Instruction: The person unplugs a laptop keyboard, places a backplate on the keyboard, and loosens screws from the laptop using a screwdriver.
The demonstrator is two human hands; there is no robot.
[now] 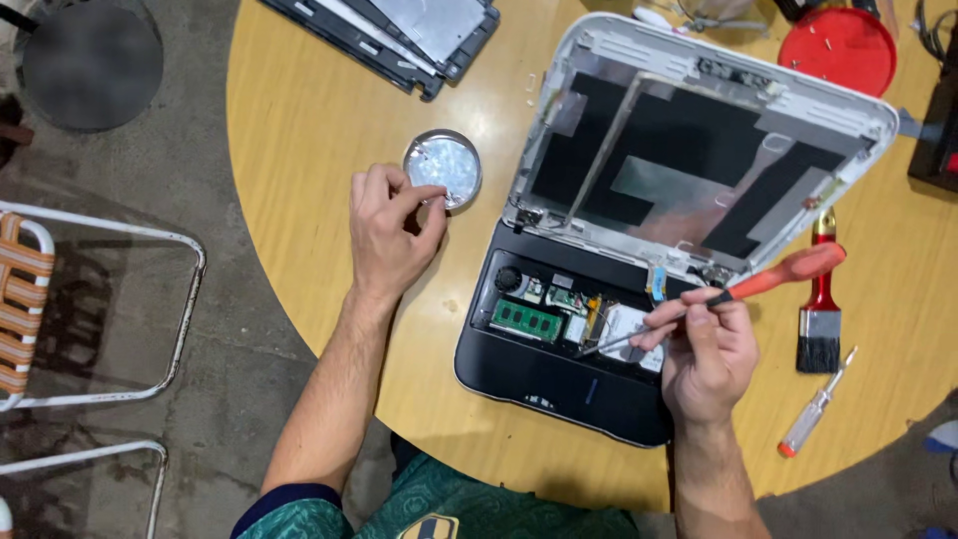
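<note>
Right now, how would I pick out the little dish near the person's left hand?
Start at the round yellow table and find the opened laptop. Just left of its raised lid sits a small round silver dish, with the left hand at its rim. It is the only shiny metal thing there.

I see a round yellow wooden counter [299, 140] filling most of the frame. At top centre lie stacked dark laptop panels [389, 35]. A red round lid [836, 48] sits at the upper right, with a black object [938, 120] at the right edge. At right, a red-handled paintbrush [820, 317] lies on the counter, and just below it a small clear-handled screwdriver [813, 409]. Off the counter, at left, I see a metal-framed chair [60, 299] with striped webbing on a grey concrete floor [230, 379]. A dark round shape [92, 62] sits at upper left.
</note>
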